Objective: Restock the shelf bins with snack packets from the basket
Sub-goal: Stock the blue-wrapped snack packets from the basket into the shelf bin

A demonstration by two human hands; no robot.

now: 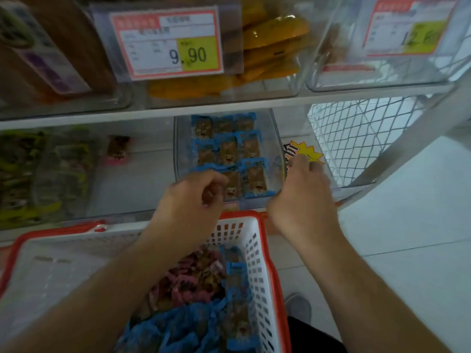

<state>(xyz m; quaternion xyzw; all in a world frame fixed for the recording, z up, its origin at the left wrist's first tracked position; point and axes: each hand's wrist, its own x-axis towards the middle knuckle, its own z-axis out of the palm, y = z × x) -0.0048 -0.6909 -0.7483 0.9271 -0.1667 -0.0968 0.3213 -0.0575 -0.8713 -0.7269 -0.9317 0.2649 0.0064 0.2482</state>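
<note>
A clear shelf bin [179, 138] on the lower shelf holds rows of blue-edged snack packets [228, 149] lying flat. My left hand [191, 200] is at the bin's front left with curled fingers, pinching a blue packet [204, 169] whose top edge shows above the knuckles. My right hand [303, 192] grips the bin's front right corner, fingers over the side wall and thumb along the front edge. Below, the white basket with a red rim [257, 250] holds more blue packets [235, 281] and pink packets [188, 286].
A single pink packet [118, 149] lies on the shelf left of the bin, beside a bin of green packets [25, 174]. Upper bins hold orange packets [275, 42] behind a 9.90 price tag [168, 42]. A white wire mesh panel [356, 138] closes the shelf's right side. A shoe [298, 307] stands on the tiled floor.
</note>
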